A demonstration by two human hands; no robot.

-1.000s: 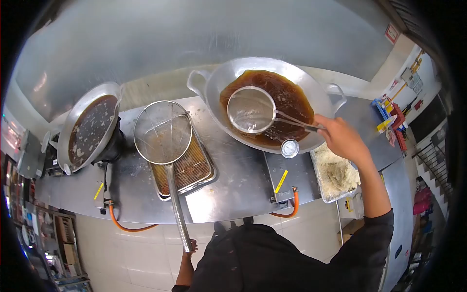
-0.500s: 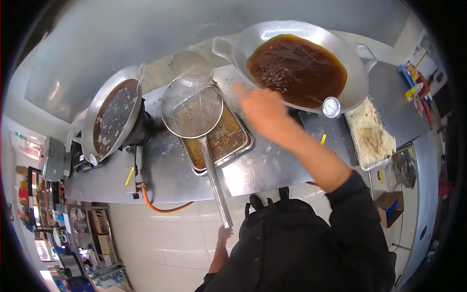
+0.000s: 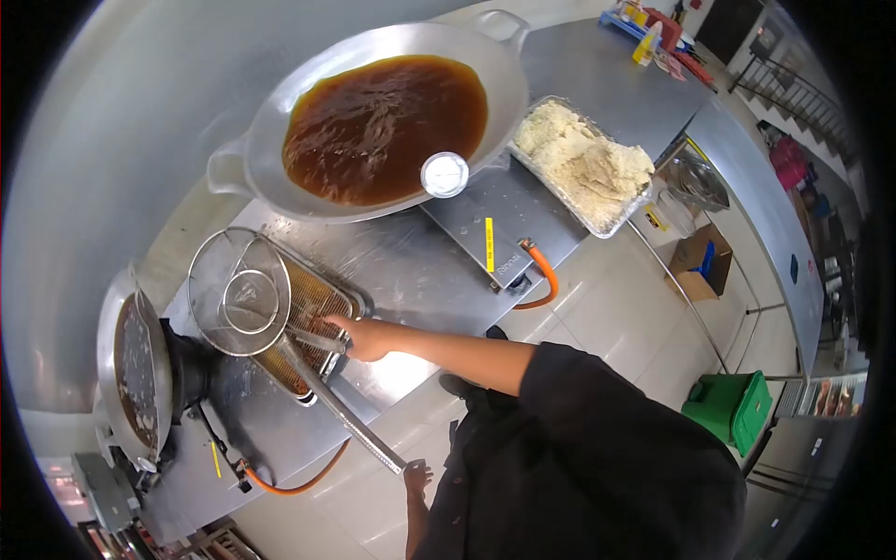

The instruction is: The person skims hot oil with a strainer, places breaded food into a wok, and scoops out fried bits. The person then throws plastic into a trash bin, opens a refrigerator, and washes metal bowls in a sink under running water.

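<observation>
"What is my right hand (image 3: 371,339) doing above the steel bench (image 3: 560,79)?"

"My fingers grip the handle of a small strainer (image 3: 250,301), its round bowl held over the wider mesh of a large skimmer (image 3: 207,297). Whether the two meshes touch, I cannot tell."

"And my left hand (image 3: 417,478)?"

"Past the bench's near edge, at the end of the skimmer's long handle. I cannot tell whether those fingers close around it. The skimmer's head overlaps a rectangular mesh-topped tray (image 3: 317,291)."

"What lies around my hands?"

"At the far side, a large two-handled pan (image 3: 504,84) holds brown liquid (image 3: 383,121), a round dial thermometer (image 3: 444,175) at its near rim. To its right, a foil tray (image 3: 595,224) bears a pale, crumbly heap (image 3: 579,159). At left, a second pan (image 3: 107,345) contains dark liquid (image 3: 138,373) with pale flecks."
</observation>
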